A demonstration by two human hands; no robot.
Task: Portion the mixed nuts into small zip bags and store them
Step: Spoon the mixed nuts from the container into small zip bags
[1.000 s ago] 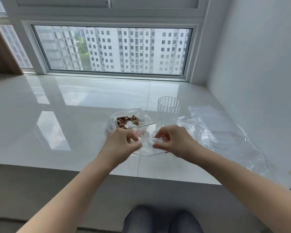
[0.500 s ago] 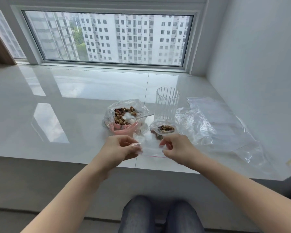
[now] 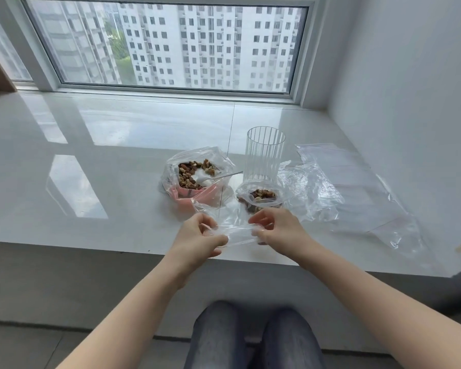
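Note:
Mixed nuts point(image 3: 190, 173) lie in a large clear bag draped over a pink bowl point(image 3: 197, 195), with a white spoon point(image 3: 213, 178) resting in them. A small zip bag point(image 3: 261, 195) holding a portion of nuts stands open just right of the bowl. My left hand point(image 3: 198, 238) and my right hand point(image 3: 277, 227) each pinch one end of the top edge of an empty small clear zip bag point(image 3: 234, 230), stretched between them near the front edge of the sill.
A tall ribbed clear glass point(image 3: 264, 155) stands behind the filled bag. Several loose clear plastic bags point(image 3: 343, 185) lie spread to the right, near the white wall. The glossy white sill point(image 3: 91, 169) runs to the window behind. My knees show below.
The view tilted down. Both hands pulled the empty bag back toward the sill's front edge, uncovering the small bag of nuts behind them.

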